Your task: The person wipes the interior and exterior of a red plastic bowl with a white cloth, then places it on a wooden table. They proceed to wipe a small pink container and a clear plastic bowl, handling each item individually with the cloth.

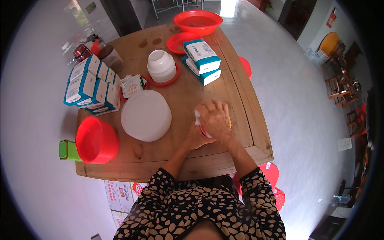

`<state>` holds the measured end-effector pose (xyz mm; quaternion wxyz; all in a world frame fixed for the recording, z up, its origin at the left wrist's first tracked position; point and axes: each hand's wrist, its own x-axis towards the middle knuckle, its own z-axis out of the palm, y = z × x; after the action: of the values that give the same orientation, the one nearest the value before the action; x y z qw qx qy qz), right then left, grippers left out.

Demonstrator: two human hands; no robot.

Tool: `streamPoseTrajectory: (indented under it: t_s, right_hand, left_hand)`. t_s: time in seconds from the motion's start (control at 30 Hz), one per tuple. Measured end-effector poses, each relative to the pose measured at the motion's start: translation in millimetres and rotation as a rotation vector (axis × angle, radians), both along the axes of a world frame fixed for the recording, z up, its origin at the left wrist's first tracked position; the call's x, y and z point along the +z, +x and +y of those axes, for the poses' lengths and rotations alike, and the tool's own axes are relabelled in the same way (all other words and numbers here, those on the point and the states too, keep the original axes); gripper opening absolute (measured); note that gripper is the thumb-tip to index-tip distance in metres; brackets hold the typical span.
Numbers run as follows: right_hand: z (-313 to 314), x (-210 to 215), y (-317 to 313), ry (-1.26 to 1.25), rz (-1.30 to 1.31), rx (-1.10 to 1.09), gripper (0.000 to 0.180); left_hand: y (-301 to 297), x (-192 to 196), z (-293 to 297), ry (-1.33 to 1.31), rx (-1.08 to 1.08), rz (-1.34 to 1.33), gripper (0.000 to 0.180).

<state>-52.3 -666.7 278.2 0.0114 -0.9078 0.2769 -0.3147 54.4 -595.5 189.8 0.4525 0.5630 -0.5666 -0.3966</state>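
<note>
My right hand lies on top, fingers curled over a small white wad and a reddish thing, mostly hidden beneath it. Under it, my left hand presses against the same reddish thing from the near side. Both hands are together over the wooden table, near its front right part. A large overturned white bowl sits just left of my hands.
A red bowl and a green box stand at the near left. Stacked teal-and-white boxes fill the left edge; two more lie at the back. A white cup stack rests on a red plate. A red basin is farthest back.
</note>
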Motion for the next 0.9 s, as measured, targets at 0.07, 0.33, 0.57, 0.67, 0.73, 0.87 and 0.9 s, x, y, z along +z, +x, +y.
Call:
streamPoseTrajectory:
  t_s: [0.07,0.33,0.57,0.67,0.73,0.87,0.9]
  right_hand:
    - [-14.0,-1.6,5.7,0.038,0.033,-0.118,0.026]
    - [-1.1,-11.4,-11.3,0.012,-0.06,-0.129,0.032]
    - [58.6,-5.6,-23.0,-0.048,0.018,0.111,0.038]
    - [61.3,-4.2,-21.7,-0.053,0.026,0.185,0.04]
    - [54.2,-2.2,-20.5,-0.063,0.058,0.172,0.041]
    - [35.7,4.9,-8.9,-0.037,-0.027,0.053,0.043]
    - [30.8,6.0,-7.3,-0.005,-0.024,0.013,0.042]
  left_hand:
    - [-1.3,11.1,-2.2,-0.1,0.063,0.109,0.101]
    - [-10.6,22.6,-5.0,-0.236,0.089,0.189,0.103]
    - [8.7,-63.5,-0.3,-0.106,-0.228,0.701,0.058]
    - [7.8,-97.3,0.7,0.095,-0.155,1.161,0.061]
    - [6.6,-75.1,3.8,0.045,-0.11,0.925,0.063]
    - [-1.8,-13.1,6.0,0.177,0.064,0.957,0.085]
    - [-1.6,-5.7,3.5,0.083,0.053,0.741,0.087]
